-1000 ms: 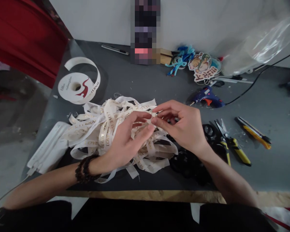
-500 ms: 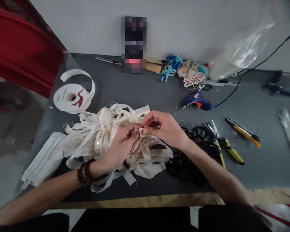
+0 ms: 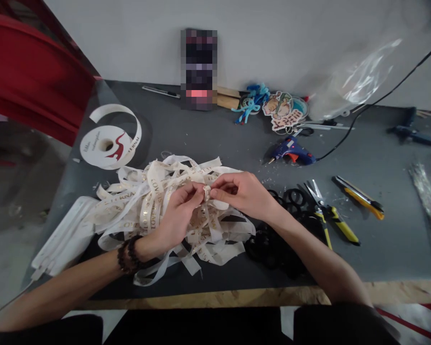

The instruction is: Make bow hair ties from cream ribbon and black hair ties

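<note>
A small cream knot of ribbon [image 3: 207, 192] is pinched between the fingertips of both hands, over a heap of loose ribbon. My left hand [image 3: 181, 211] comes in from the left, its thumb and forefinger closed on the knot. From the right, my right hand [image 3: 244, 194] grips the same piece with thumb and fingertips. Beneath and around them spreads the ribbon pile [image 3: 158, 184], white and cream strips with gold lettering, some sheer. Part of the pile is hidden by the hands. A ribbon spool [image 3: 91, 148] with a loose curled end lies at the far left of it.
Black hair ties [image 3: 269, 247] are heaped beside my right forearm. Yellow-handled scissors [image 3: 339, 225], a yellow cutter knife [image 3: 361, 199] and a blue glue gun [image 3: 292, 151] with its cord lie to the right. A white power strip [image 3: 64, 235] sits left; a phone [image 3: 199, 69] leans against the wall.
Both hands have shifted slightly, the fingertips drawing closer around the small ribbon knot, which now stands more upright. The view has tilted a little; other things stay put.
</note>
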The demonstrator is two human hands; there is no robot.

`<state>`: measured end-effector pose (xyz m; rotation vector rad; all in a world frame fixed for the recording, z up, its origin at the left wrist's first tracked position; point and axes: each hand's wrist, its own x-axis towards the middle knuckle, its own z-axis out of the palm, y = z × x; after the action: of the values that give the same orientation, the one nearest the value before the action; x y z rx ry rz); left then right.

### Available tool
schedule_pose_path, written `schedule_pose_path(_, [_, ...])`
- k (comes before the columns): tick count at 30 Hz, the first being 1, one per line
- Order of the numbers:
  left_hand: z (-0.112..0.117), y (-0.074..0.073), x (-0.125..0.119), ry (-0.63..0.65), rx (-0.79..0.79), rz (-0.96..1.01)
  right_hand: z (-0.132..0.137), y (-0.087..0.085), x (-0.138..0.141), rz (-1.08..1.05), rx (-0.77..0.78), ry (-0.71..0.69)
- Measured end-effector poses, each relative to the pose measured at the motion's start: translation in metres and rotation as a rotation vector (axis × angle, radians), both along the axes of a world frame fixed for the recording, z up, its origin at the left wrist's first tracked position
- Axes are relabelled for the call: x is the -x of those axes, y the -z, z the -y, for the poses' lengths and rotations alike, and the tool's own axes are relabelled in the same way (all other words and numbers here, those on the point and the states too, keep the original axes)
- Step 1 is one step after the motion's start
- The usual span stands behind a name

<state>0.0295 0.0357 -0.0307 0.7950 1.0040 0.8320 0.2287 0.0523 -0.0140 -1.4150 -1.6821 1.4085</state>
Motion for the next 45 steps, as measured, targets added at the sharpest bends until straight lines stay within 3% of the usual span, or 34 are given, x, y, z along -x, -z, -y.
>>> schedule_pose_path(7, [0.002,0.001,0.002,0.045,-0.054,-0.080,0.001,-0.007,0.003,0.075,-0.148,0.039])
schedule_pose_path(11, [0.002,0.004,0.002,0.055,-0.024,-0.049,0.000,-0.008,0.000,0.067,-0.099,0.010])
schedule_pose_path(19, [-0.001,0.001,0.005,0.187,-0.178,-0.149,0.000,0.000,0.000,-0.097,0.031,-0.055])
schedule_pose_path(28, [0.000,0.003,0.004,0.079,0.090,0.043,-0.001,-0.003,0.002,0.008,0.002,-0.159])
schedule_pose_path(34, [0.000,0.000,0.005,0.129,-0.002,-0.002,0.000,-0.005,0.005,0.145,-0.108,-0.134])
schedule_pose_path(40, [-0.004,-0.004,0.005,0.171,0.017,0.020,-0.004,-0.001,-0.002,0.075,-0.044,-0.167])
schedule_pose_path(45, [-0.004,-0.007,0.005,0.152,0.178,0.070,-0.006,0.000,-0.007,-0.157,0.131,-0.267])
